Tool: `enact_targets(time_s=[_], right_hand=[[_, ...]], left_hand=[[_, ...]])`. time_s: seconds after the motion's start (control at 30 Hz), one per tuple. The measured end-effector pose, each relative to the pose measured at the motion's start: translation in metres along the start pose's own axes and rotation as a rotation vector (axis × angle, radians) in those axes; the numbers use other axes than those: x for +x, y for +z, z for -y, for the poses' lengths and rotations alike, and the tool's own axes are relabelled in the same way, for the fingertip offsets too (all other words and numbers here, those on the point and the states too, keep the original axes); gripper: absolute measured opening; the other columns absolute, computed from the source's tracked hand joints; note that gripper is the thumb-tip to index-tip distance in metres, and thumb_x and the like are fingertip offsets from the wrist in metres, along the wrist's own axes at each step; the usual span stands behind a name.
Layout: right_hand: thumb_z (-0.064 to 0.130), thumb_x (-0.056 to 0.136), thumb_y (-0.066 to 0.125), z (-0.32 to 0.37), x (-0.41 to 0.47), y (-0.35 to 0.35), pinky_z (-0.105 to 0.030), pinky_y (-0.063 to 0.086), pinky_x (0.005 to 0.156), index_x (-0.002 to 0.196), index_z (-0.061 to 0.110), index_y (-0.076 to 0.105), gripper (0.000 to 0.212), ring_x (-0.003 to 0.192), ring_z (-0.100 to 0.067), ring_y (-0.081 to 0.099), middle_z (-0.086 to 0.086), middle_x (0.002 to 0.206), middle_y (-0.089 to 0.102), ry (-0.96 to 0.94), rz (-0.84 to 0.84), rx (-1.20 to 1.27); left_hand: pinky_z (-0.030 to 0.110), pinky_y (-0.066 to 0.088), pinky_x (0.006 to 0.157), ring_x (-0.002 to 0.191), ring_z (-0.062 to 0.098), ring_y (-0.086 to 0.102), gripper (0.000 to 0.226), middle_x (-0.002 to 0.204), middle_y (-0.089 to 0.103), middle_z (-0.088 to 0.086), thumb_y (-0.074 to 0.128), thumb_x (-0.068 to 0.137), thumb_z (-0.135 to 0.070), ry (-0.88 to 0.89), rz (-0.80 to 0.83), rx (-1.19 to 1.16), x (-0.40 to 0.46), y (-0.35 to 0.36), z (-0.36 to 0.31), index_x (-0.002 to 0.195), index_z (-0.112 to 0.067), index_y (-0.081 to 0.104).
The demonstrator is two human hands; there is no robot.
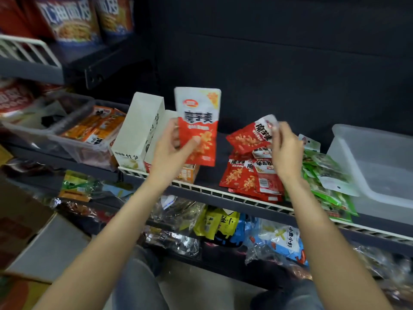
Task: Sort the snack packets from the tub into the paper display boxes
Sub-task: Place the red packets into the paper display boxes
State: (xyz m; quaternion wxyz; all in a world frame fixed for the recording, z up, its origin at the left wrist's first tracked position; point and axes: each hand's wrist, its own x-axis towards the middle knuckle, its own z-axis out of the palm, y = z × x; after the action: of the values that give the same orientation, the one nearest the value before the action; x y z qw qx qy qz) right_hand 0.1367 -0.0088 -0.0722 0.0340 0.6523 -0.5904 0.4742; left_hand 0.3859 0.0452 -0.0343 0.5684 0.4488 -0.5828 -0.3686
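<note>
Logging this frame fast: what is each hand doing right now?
Left hand: holds a red-and-white snack packet upright.
Right hand: pinches a red packet above the red pile.

Two bare forearms, no sleeves visible up to frame bottom. Left hand (171, 144) and right hand (285, 148): no rings, watch or gloves seen. Legs in blue-grey denim trousers (138, 285), fabric slightly creased at the knees.
</note>
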Motion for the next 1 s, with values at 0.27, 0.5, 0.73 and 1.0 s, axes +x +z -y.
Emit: enact_targets(time_s=[0.27, 0.5, 0.73, 1.0], right_hand=[[0.015, 0.100, 0.042, 0.063, 0.012, -0.006, -0.028, 0.057, 0.070, 0.089, 0.013, 0.054, 0.017, 0.079, -0.011, 0.070, -0.002, 0.097, 0.063, 0.505, 0.071, 0.785], [0.010, 0.100, 0.045, 0.093, 0.008, 0.010, -0.020, 0.056, 0.076, 0.114, 0.002, 0.058, 0.021, 0.102, -0.020, 0.065, -0.008, 0.112, 0.065, 0.582, 0.111, 0.920], [0.010, 0.099, 0.045, 0.110, 0.004, 0.017, -0.021, 0.056, 0.078, 0.115, 0.002, 0.056, 0.020, 0.092, -0.010, 0.067, -0.003, 0.107, 0.065, 0.556, 0.111, 0.865], [0.010, 0.099, 0.044, 0.128, 0.012, 0.040, -0.018, 0.055, 0.071, 0.108, 0.005, 0.054, 0.014, 0.096, -0.015, 0.067, -0.008, 0.112, 0.063, 0.488, 0.151, 0.795]], left_hand=[[0.018, 0.052, 0.078, 0.096, 0.001, 0.064, 0.018, 0.103, 0.066, -0.010, 0.061, 0.092, -0.015, 0.112, -0.242, 0.059, 0.019, -0.089, 0.012, 0.103, -0.026, 0.054], [0.015, 0.051, 0.083, 0.100, -0.007, 0.060, 0.027, 0.110, 0.062, -0.014, 0.058, 0.092, -0.013, 0.084, 0.013, 0.202, 0.029, -0.098, 0.059, 0.118, -0.018, 0.052], [0.030, 0.052, 0.087, 0.106, 0.015, 0.061, 0.027, 0.110, 0.064, -0.001, 0.058, 0.093, -0.020, 0.058, 0.098, 0.332, 0.050, -0.116, 0.083, 0.118, -0.011, 0.055], [0.029, 0.046, 0.086, 0.106, 0.016, 0.057, 0.035, 0.118, 0.065, 0.004, 0.061, 0.090, -0.028, 0.130, 0.283, 0.771, 0.043, -0.130, 0.097, 0.120, -0.010, 0.062]])
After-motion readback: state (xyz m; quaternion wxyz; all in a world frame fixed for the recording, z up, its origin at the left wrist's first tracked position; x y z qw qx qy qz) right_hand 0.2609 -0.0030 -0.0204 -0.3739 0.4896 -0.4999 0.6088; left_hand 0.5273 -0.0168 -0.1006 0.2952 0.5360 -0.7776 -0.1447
